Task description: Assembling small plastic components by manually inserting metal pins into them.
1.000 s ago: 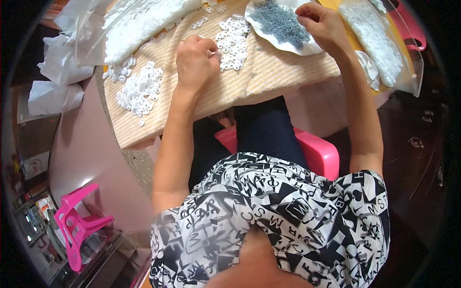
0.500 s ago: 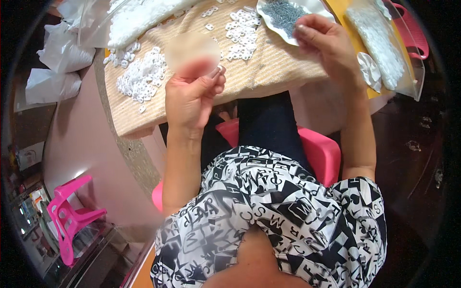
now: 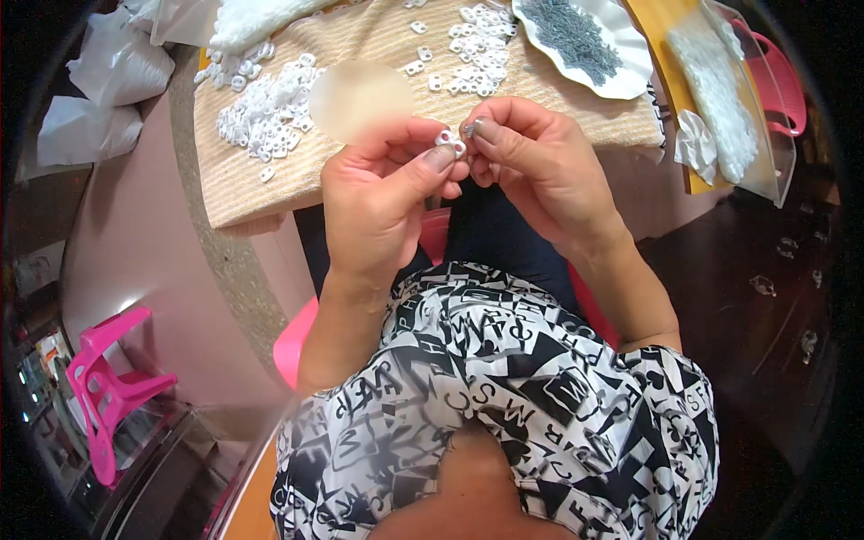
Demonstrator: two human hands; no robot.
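Near the front edge of the cloth, my left hand (image 3: 382, 184) pinches a small white plastic piece with two holes (image 3: 449, 141) between thumb and forefinger. Close against it, the closed fingertips of my right hand (image 3: 549, 171) grip a tiny grey metal piece (image 3: 469, 130), which may be a small spring. Many similar grey pieces (image 3: 571, 40) lie heaped on a white scalloped plate (image 3: 634, 79), beyond my right hand. One pile of white plastic pieces (image 3: 265, 112) lies to the left; another group of white pieces (image 3: 481, 56) is spread beyond my hands.
A striped beige cloth (image 3: 360, 34) covers the table. Clear bags of white pieces lie at the back left and on the right, the right bag (image 3: 711, 85) beside a crumpled white paper (image 3: 695, 148). White plastic bags (image 3: 121, 67) and a pink stool (image 3: 112, 387) are at left.
My right hand has come from the plate toward my left hand, bringing the grey piece up to the white one. My left hand has shifted right and the view has moved slightly.
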